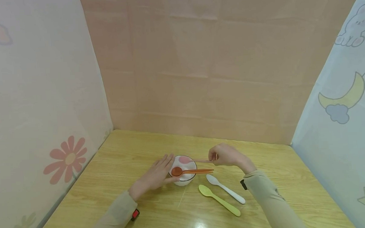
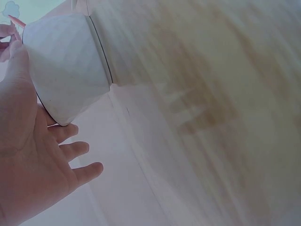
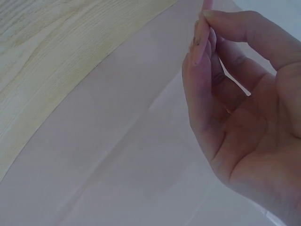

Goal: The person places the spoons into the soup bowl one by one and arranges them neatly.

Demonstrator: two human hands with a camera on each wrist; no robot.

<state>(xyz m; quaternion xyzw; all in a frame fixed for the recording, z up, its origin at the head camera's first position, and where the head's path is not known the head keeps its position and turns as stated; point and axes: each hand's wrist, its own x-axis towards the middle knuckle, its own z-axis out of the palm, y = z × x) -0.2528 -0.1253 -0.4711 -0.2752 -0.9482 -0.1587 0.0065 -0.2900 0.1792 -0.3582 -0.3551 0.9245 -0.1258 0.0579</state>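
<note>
While reaching over the wood-grain counter (image 1: 155, 214), rests a straight-fingered left grip (image 1: 155, 173) against the white bowl (image 1: 182, 183) and pinches with the right grip (image 1: 224, 155), beyond an orange spoon (image 1: 176, 171) across the rim (image 1: 196, 167), a pink spoon (image 1: 197, 160) with head (image 1: 184, 159) over the bowl.

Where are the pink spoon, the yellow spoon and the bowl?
Pink spoon (image 1: 185, 160), head view: on its scoop.
Yellow spoon (image 1: 219, 199), head view: on its handle.
Bowl (image 2: 66, 66), left wrist view: on its outer wall.
</note>
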